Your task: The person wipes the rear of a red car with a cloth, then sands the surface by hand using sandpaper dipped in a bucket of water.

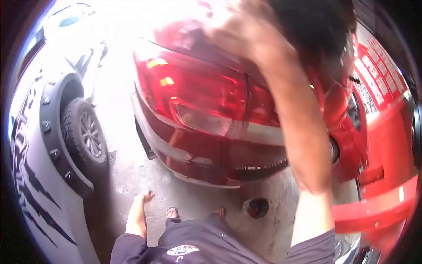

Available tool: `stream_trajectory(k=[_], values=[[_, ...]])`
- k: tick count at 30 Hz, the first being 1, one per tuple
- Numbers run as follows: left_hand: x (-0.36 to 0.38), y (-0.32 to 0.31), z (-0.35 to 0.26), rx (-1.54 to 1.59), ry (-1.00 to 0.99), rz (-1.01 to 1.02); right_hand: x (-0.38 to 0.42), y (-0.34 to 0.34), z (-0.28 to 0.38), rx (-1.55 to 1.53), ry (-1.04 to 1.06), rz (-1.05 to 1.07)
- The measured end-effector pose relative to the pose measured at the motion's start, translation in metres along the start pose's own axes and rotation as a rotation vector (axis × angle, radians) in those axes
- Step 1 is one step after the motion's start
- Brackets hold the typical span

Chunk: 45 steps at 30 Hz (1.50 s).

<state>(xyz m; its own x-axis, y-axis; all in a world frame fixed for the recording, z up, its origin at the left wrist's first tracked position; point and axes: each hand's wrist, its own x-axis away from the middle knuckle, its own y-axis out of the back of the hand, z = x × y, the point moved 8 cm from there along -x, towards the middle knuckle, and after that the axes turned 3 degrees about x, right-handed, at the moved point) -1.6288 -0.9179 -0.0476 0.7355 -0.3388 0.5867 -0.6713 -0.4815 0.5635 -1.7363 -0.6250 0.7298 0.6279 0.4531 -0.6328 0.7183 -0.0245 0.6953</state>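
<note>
R hand (235, 28) blurred, up nr red car (211, 101); L hand (148, 196) low.

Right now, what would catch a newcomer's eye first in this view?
The dark red car fills the middle, its big tail light slightly above and left of centre. At the top, the raised right hand blurs against bright glare by the car. On the far left, a pale vehicle carries black claw-mark graphics.

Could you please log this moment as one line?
right hand: raised at red car, blurred, contact unclear | left hand: lowered, away from car | floor: dark container standing below car's rear corner
</note>
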Motion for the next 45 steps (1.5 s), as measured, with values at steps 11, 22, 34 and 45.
stream_trajectory(k=[11,22,34,45], values=[[0.043,-0.072,0.173,-0.221,0.17,0.22,0.177,0.044,-0.101,0.181,-0.297,-0.403],[0.122,-0.027,0.176,-0.161,0.251,0.41,0.232,0.021,-0.033,0.173,-0.584,-0.435],[0.029,0.037,0.056,-0.126,0.101,0.438,0.417,-0.07,-0.042,0.113,-1.206,-0.84],[0.035,-0.03,-0.045,-0.255,0.114,0.414,0.515,-0.084,-0.211,-0.387,-1.333,-0.738]])
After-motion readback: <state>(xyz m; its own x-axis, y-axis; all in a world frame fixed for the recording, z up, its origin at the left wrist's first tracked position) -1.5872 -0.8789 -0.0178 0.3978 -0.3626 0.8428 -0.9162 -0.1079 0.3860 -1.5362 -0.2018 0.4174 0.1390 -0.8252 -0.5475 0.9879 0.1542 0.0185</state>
